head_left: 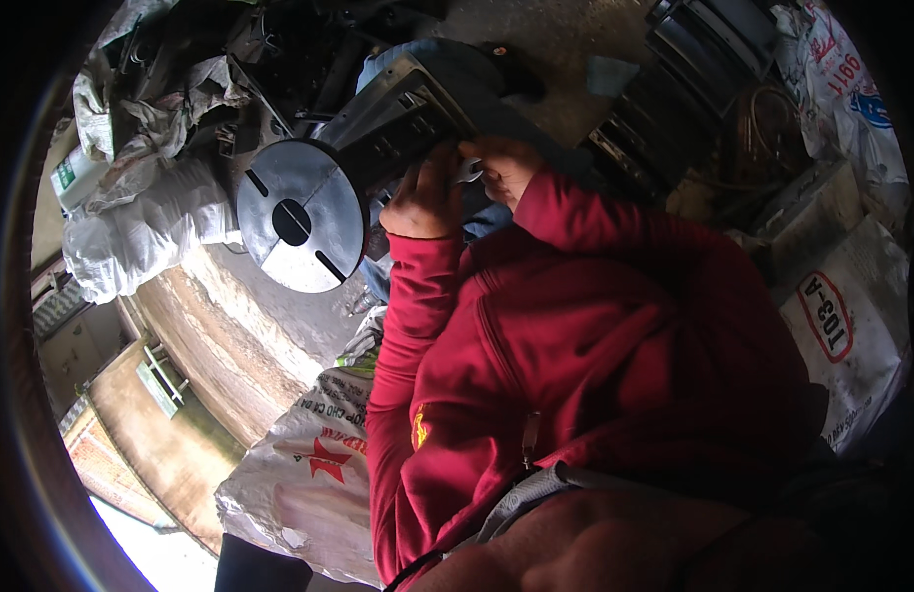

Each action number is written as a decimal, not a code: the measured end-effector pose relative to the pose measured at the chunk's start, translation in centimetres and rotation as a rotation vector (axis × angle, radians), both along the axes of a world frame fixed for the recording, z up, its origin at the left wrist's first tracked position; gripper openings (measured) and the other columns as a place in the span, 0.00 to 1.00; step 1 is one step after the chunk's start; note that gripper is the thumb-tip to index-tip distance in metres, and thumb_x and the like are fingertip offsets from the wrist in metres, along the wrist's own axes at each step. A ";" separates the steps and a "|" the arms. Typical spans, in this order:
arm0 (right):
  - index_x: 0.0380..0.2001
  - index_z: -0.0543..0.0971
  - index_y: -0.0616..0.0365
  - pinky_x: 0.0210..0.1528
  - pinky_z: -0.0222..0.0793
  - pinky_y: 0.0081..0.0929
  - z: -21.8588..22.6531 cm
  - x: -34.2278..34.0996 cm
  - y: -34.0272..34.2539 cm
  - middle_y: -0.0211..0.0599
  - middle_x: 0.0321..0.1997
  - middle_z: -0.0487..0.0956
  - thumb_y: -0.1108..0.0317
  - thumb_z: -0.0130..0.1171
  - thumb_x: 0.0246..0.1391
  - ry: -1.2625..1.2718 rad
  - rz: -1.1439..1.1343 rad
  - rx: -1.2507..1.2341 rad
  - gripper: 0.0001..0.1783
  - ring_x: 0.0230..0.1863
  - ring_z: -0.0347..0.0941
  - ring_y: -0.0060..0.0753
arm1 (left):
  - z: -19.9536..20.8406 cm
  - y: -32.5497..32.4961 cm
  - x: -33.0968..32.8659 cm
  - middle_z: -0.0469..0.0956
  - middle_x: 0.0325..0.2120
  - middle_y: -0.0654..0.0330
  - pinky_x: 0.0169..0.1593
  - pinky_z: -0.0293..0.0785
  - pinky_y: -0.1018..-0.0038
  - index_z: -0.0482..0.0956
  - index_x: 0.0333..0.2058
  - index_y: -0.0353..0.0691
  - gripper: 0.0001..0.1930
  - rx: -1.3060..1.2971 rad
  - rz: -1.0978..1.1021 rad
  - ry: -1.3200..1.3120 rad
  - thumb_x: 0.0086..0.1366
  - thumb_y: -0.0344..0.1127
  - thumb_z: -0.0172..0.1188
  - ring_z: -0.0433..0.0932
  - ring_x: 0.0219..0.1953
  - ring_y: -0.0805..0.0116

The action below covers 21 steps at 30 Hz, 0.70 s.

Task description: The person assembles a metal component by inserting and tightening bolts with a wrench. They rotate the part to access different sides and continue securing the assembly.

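Note:
My left hand (424, 200) is closed, its fingers curled at the end of a dark metal frame (393, 146); what its fingertips hold is hidden. Close beside it, my right hand (506, 166) is closed around a small shiny wrench (471, 171), whose curved jaw shows between the two hands. A round metal disc (301, 215) with a dark center hole and slots sits at the left end of the frame, just left of my left wrist. Red sleeves cover both forearms.
White plastic-wrapped bundles (146, 227) lie at the left. A printed white sack (314, 474) stands at the lower left, another (852, 326) at the right. Dark ribbed metal parts (674, 99) are stacked at the upper right. Dark clutter fills the upper left.

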State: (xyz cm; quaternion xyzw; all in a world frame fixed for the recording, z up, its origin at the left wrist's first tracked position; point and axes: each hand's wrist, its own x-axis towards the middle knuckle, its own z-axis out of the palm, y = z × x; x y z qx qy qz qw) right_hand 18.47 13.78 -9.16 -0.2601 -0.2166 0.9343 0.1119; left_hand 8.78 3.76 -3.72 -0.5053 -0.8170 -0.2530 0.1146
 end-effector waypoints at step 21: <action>0.24 0.71 0.50 0.12 0.45 0.14 0.5 0.2 0.4 0.16 0.13 0.60 0.63 0.60 0.57 -0.014 0.031 0.014 0.11 0.10 0.51 0.10 | -0.5 -0.2 -0.1 0.81 0.29 0.63 0.22 0.73 0.69 0.81 0.41 0.56 0.17 0.031 0.032 0.004 0.50 0.39 0.67 0.80 0.24 0.61</action>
